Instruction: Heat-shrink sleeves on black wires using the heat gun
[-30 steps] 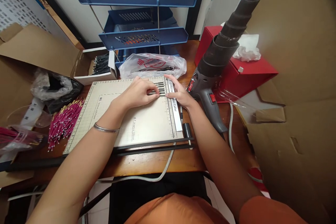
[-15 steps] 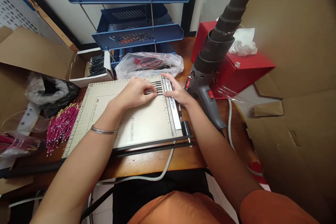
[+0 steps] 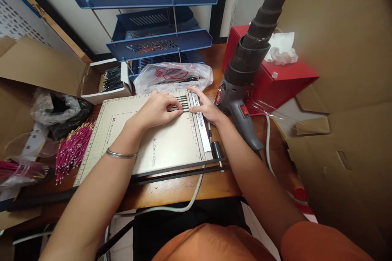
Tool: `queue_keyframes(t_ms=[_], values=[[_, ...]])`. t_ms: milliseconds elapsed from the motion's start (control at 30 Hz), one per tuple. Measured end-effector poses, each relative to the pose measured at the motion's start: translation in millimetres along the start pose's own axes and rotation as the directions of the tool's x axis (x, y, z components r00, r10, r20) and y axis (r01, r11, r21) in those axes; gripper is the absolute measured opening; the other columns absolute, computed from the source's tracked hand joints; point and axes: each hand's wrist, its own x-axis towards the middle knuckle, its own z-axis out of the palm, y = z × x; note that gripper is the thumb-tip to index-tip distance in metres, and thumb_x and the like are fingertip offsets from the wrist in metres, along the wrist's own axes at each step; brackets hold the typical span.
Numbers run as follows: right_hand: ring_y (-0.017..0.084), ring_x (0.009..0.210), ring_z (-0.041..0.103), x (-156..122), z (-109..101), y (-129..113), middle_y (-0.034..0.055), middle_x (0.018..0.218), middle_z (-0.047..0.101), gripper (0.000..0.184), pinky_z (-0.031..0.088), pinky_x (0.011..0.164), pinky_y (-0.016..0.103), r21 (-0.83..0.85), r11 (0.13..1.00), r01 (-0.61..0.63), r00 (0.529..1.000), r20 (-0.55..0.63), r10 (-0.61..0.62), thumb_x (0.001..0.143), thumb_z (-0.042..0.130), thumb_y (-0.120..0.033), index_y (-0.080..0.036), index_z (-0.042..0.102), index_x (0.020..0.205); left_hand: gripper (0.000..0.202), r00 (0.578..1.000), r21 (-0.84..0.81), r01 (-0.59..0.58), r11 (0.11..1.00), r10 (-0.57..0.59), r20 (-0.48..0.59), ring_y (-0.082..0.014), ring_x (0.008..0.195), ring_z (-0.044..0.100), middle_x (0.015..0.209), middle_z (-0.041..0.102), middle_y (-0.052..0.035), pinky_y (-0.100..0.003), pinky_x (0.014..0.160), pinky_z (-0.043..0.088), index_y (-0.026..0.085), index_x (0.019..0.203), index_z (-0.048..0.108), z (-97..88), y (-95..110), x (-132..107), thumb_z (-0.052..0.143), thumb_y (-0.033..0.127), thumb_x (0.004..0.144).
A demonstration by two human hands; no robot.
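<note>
Several short black wire-like strips lie side by side on the cream bed of a paper cutter, near its white printed edge. My left hand rests on the bed with curled fingers and its thumb and fingertips closed on the left ends of the strips. At their right ends is my right hand, lying over the white edge. Its thumb and forefinger are spread apart, the thumb touching near the lowest strip. Part of the strips is hidden under my left fingers.
A heat gun stands upright at right, before a red box. Magenta wires are piled left. Behind are a plastic bag, blue racks and a carton of black wires. A grey cable hangs in front.
Both hands stay almost in place around the black strips, with only tiny finger shifts. The whole view has moved slightly.
</note>
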Motion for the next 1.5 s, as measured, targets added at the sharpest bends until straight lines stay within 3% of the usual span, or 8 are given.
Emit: queue_keyframes(t_ms=[367, 633, 833, 1100, 1333, 1500], values=[[0.036, 0.171, 0.025, -1.2, -1.4, -1.0, -0.0003, 0.174, 0.047, 0.092, 0.016, 0.142, 0.058, -0.027, 1.000, 0.008, 1.000, 0.016, -0.007, 0.060, 0.089, -0.034, -0.036, 0.065, 0.148, 0.022, 1.000, -0.004, 0.000, 1.000, 0.000, 0.004, -0.0233, 0.083, 0.065, 0.080, 0.076, -0.0039, -0.043, 0.093, 0.038, 0.022, 0.091, 0.083, -0.9, 1.5, -0.6, 0.068, 0.038, 0.092], [0.033, 0.172, 0.024, 2.1, 0.1, 0.1, -0.0025, 0.174, 0.047, 0.078, 0.007, 0.144, 0.053, 0.035, 0.999, -0.023, 1.000, -0.021, 0.023, 0.062, 0.078, -0.035, -0.033, 0.068, 0.139, 0.023, 1.000, -0.009, 0.010, 1.000, -0.010, 0.017, -0.0232, 0.083, 0.066, 0.084, 0.079, -0.0038, -0.043, 0.092, 0.036, 0.022, 0.092, 0.083, -0.9, 3.0, -0.5, 0.067, 0.038, 0.094], [0.034, 0.172, 0.023, 3.4, 0.9, 3.5, -0.0045, 0.173, 0.049, 0.076, 0.011, 0.144, 0.059, 0.088, 0.995, -0.047, 0.999, -0.019, 0.049, 0.063, 0.074, -0.037, -0.034, 0.069, 0.138, 0.022, 1.000, 0.007, 0.008, 1.000, -0.008, 0.020, -0.0246, 0.088, 0.068, 0.087, 0.081, -0.0044, -0.043, 0.093, 0.036, 0.022, 0.092, 0.083, -0.7, 2.8, -0.8, 0.067, 0.037, 0.095], [0.033, 0.172, 0.025, 3.4, 0.3, 3.9, -0.0052, 0.174, 0.048, 0.076, 0.012, 0.144, 0.055, 0.075, 0.996, -0.042, 0.999, -0.013, 0.043, 0.061, 0.072, -0.036, -0.033, 0.071, 0.138, 0.023, 1.000, -0.006, -0.006, 1.000, 0.006, 0.005, -0.0239, 0.086, 0.066, 0.085, 0.080, -0.0043, -0.044, 0.092, 0.036, 0.022, 0.092, 0.082, -0.2, 3.1, -0.7, 0.065, 0.037, 0.095], [0.036, 0.166, 0.037, 3.7, 1.1, 2.9, -0.0037, 0.166, 0.057, 0.077, 0.025, 0.141, 0.060, 0.072, 0.997, -0.025, 0.999, -0.032, 0.027, 0.065, 0.074, -0.038, -0.034, 0.069, 0.142, 0.026, 1.000, -0.025, 0.000, 1.000, 0.000, -0.005, -0.0232, 0.084, 0.065, 0.084, 0.078, -0.0043, -0.043, 0.092, 0.038, 0.023, 0.092, 0.084, -1.9, 5.1, -2.2, 0.065, 0.040, 0.095], [0.033, 0.158, 0.050, -15.6, 9.6, -28.6, 0.0019, 0.157, 0.066, 0.059, 0.034, 0.137, 0.059, 0.024, 0.998, -0.050, 0.992, -0.115, 0.052, 0.084, 0.072, -0.051, -0.032, 0.068, 0.140, 0.032, 0.996, -0.019, -0.013, 1.000, 0.012, -0.092, -0.0217, 0.079, 0.061, 0.075, 0.073, -0.0039, -0.040, 0.085, 0.037, 0.022, 0.089, 0.082, 0.8, -0.3, -1.5, 0.062, 0.046, 0.097]])
